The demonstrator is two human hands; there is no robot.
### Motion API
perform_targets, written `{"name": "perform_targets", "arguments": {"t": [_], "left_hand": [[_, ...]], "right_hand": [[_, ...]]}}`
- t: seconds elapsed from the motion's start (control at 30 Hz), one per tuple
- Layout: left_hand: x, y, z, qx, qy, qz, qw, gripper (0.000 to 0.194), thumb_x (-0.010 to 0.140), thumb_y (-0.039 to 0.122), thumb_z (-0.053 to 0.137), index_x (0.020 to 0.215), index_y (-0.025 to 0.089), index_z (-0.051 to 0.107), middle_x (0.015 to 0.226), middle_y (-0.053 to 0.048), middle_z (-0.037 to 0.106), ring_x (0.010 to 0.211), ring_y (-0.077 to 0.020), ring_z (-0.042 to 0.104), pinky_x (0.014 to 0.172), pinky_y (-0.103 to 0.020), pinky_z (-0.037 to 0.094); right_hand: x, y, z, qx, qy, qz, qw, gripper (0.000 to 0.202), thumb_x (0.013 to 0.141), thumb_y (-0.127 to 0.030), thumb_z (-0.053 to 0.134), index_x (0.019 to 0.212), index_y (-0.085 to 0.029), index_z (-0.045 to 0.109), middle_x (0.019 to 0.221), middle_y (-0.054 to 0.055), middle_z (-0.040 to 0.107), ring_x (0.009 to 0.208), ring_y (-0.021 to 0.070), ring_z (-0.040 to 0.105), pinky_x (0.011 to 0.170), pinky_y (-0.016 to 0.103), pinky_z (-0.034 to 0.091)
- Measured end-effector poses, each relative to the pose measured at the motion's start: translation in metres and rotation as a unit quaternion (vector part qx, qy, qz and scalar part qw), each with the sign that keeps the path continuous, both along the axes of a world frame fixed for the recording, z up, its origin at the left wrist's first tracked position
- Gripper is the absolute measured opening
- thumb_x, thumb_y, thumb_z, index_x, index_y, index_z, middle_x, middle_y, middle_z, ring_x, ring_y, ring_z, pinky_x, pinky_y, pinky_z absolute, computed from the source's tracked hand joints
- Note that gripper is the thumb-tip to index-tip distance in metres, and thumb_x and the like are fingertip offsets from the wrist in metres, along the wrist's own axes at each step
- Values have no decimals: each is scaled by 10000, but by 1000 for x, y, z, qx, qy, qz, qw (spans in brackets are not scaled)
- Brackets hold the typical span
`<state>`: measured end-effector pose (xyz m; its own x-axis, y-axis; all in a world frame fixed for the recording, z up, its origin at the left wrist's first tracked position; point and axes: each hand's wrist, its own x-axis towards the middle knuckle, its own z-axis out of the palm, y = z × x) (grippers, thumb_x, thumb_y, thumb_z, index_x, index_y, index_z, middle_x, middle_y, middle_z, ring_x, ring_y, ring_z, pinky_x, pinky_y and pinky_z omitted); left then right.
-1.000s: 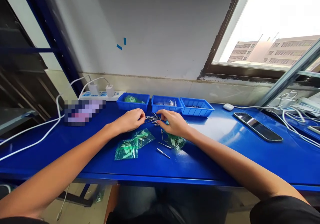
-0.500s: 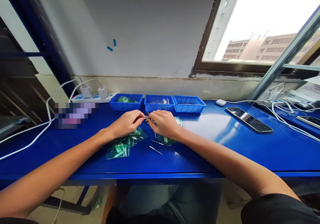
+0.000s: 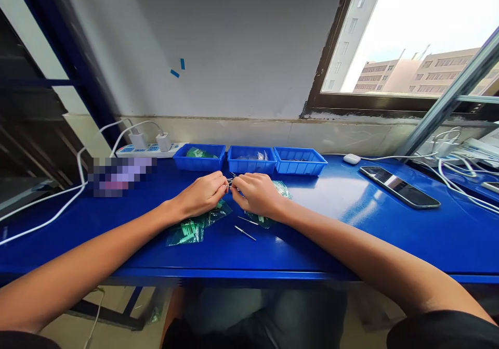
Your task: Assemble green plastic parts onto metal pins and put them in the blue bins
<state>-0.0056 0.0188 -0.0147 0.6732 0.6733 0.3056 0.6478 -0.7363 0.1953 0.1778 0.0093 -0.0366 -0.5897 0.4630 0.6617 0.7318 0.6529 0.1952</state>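
Observation:
My left hand (image 3: 202, 193) is closed, its thumb and fingers pinched at the ends of several thin metal blind rivets (image 3: 230, 181). Facing it, my right hand (image 3: 257, 192) curls round the same small bunch, and the fingertips of both hands nearly meet. How many rivets each one grips is hidden. Under my left wrist lie clear bags (image 3: 189, 232) with pale green plastic pieces. Another such bag (image 3: 283, 189) sticks out from beneath my right hand. Two loose rivets rest in front of the hands, the nearer rivet (image 3: 245, 233) lying slantwise.
Behind the hands stand three blue bins: a left bin (image 3: 199, 163) with green bags, a middle bin (image 3: 251, 165) with clear bags, and a right bin (image 3: 301, 167) with metal pieces. A phone (image 3: 399, 186) and white earbud case (image 3: 351, 158) lie right; a power strip (image 3: 150, 150) lies left.
My left fingers have closed further round the rivets, and its fingertips have shifted slightly right toward my right hand. The whole view has swung a little; the loose rivets and bags lie as before.

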Motion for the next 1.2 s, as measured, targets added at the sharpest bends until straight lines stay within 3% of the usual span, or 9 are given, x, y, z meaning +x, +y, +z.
{"name": "perform_targets", "arguments": {"t": [0.3, 0.6, 1.2], "left_hand": [[-4, -4, 3, 5, 26, 9, 1000, 298, 900, 279, 278, 821, 171, 545, 788, -37, 599, 714, -160, 548, 652, -262, 385], [0, -8, 5, 27, 28, 40, 998, 305, 896, 296, 283, 734, 183, 514, 723, -22, 603, 656, -156, 545, 601, -247, 348], [3, -2, -5, 10, -48, 20, 999, 280, 825, 239, 339, 558, 170, 385, 511, 20, 435, 488, -102, 372, 511, -243, 227]], "right_hand": [[-1, 0, 1, -5, -15, 7, 1000, 248, 879, -221, 407, 680, -165, 544, 634, 8, 601, 579, 108, 500, 568, 265, 250], [0, 1, 1, 21, -38, 29, 999, 247, 881, -229, 407, 690, -169, 551, 620, 6, 593, 561, 110, 490, 552, 264, 241], [0, -2, 5, 25, -93, 49, 994, 222, 885, -201, 400, 724, -167, 549, 643, 18, 578, 571, 118, 472, 562, 276, 246]]}}
